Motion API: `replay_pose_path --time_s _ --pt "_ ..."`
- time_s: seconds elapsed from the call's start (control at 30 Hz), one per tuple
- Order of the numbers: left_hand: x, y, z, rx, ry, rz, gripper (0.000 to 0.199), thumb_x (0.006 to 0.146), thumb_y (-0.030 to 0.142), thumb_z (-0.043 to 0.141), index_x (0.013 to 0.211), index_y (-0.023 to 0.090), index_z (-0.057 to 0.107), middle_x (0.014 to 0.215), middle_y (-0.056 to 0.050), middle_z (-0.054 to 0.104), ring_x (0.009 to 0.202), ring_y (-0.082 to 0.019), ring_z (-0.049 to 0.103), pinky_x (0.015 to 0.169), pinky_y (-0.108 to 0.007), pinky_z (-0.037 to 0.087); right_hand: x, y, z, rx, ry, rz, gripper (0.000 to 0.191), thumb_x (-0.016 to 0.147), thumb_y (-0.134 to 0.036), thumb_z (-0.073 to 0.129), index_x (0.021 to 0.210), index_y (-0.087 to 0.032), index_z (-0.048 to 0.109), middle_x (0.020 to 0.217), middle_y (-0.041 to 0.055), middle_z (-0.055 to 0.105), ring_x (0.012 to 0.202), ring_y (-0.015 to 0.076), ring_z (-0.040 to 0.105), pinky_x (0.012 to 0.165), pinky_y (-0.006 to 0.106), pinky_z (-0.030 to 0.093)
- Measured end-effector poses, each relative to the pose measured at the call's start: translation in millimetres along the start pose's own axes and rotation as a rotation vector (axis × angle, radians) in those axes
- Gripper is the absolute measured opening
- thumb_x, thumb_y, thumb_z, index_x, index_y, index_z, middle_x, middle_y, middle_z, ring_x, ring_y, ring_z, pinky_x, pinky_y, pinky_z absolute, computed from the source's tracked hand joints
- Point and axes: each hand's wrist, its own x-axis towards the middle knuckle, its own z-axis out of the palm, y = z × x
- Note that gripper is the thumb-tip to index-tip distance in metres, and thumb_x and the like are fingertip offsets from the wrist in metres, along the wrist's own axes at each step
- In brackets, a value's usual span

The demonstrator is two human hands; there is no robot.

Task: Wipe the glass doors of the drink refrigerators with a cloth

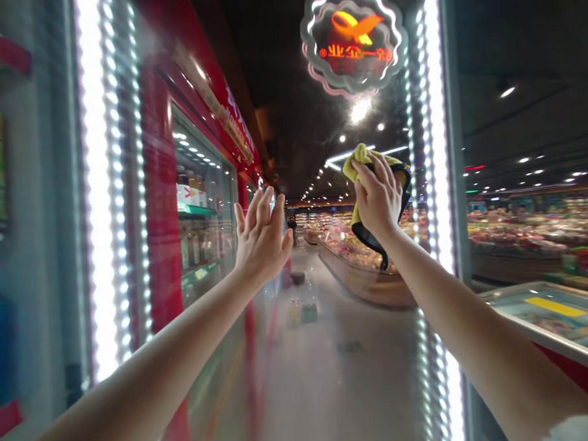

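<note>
A glass door pane with bright LED strips on both sides fills the middle of the view. My left hand is raised with its fingers extended and a little apart. It holds nothing and seems to rest against the glass; exact contact is hard to make out. Higher and to the right, my right hand presses a yellow cloth with a dark edge to the pane. Part of the cloth hangs below the palm. Above that hand, a round glowing sign shows its lettering mirrored.
Red-framed glass coolers with stocked shelves run along the left. A vertical LED strip stands nearer on that side. At right is a chest freezer with a yellow label. Through the glass, a curved produce display borders the aisle.
</note>
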Motion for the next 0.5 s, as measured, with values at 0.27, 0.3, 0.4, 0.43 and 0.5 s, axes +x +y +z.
replay_pose_path --time_s 0.27,0.3,0.4,0.43,0.5 --pt "4 14 12.4 -0.004 0.023 0.049 0.068 0.097 0.029 0.047 0.16 0.02 0.022 0.169 -0.018 0.023 0.158 -0.033 0.019 0.128 -0.063 0.011 -39 -11 -2 -0.016 -0.134 -0.159 0.046 0.102 -0.022 0.042 0.144 -0.038 0.056 0.157 0.0018 0.05 0.151 0.0261 0.037 0.12 0.057 0.037" --pt "6 17 15.5 -0.008 0.03 0.065 0.068 0.098 0.029 0.047 0.16 0.021 0.022 0.169 -0.018 0.023 0.158 -0.034 0.019 0.128 -0.063 0.011 -28 -8 -1 -0.017 -0.139 -0.172 0.046 0.103 -0.023 0.042 0.144 -0.038 0.056 0.157 0.0011 0.05 0.152 0.0248 0.037 0.12 0.055 0.037" --pt "9 26 23.3 -0.028 0.047 0.111 0.068 0.098 0.03 0.047 0.161 0.024 0.021 0.168 -0.016 0.027 0.157 -0.033 0.022 0.128 -0.062 0.014 -6 17 -3 -0.02 -0.077 -0.08 0.045 0.103 -0.024 0.042 0.144 -0.035 0.057 0.157 0.0023 0.05 0.151 0.0241 0.038 0.119 0.052 0.039" --pt "8 28 25.3 -0.032 0.054 0.118 0.069 0.098 0.029 0.047 0.161 0.025 0.021 0.168 -0.015 0.028 0.157 -0.033 0.023 0.128 -0.062 0.014 -7 26 -5 -0.02 -0.043 -0.022 0.046 0.102 -0.023 0.042 0.145 -0.034 0.057 0.157 0.0037 0.049 0.15 0.025 0.038 0.119 0.052 0.039" --pt "5 32 28.6 -0.037 0.066 0.131 0.071 0.097 0.028 0.049 0.162 0.026 0.02 0.168 -0.015 0.028 0.157 -0.034 0.024 0.128 -0.062 0.015 -25 38 -9 -0.02 0.032 0.098 0.049 0.101 -0.021 0.041 0.147 -0.032 0.055 0.158 0.0064 0.048 0.15 0.0277 0.038 0.118 0.056 0.039"
